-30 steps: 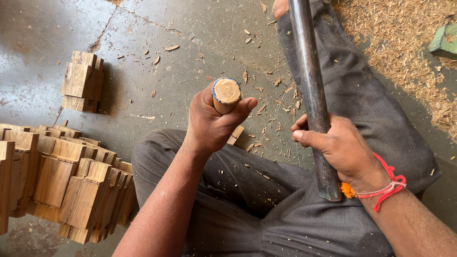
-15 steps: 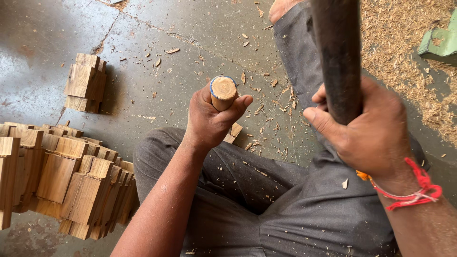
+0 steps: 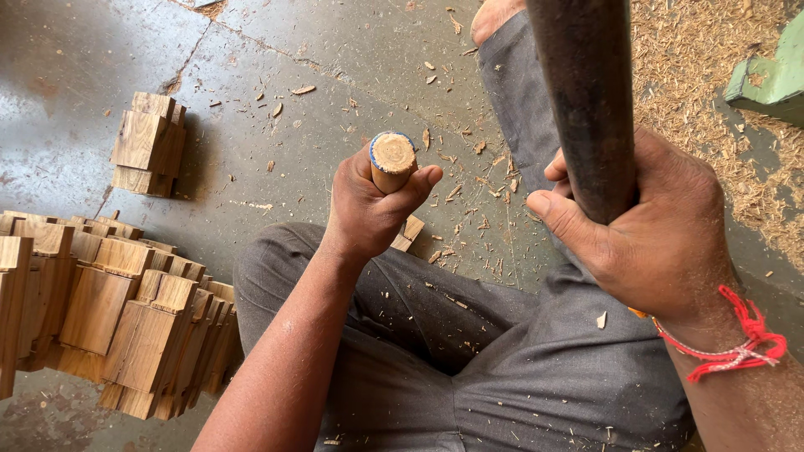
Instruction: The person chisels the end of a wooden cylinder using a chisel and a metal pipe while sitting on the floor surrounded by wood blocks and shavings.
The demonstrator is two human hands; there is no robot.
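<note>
The left hand [image 3: 368,205] was closed around a round wooden handle [image 3: 392,159], near frame centre. The handle stood roughly on end, its long axis pointing up toward the camera, so that only its pale circular end face, edged by a blue band, was visible. What lay under the hand could not be seen.

The right hand [image 3: 645,226], at 3 o'clock, was closed around a dark cylindrical bar [image 3: 586,100]. The bar's long axis ran from the fist toward 12 o'clock, leaving the frame at the top edge.

A small stack of wooden blocks [image 3: 149,142] stood at 10 o'clock on the concrete floor [image 3: 276,50]. A larger pile of notched wooden blocks [image 3: 109,310] lay at 8 o'clock. Sawdust [image 3: 695,75] covered the floor at 2 o'clock, beside a green painted object [image 3: 775,75]. No packages, labels or signs were visible.
</note>
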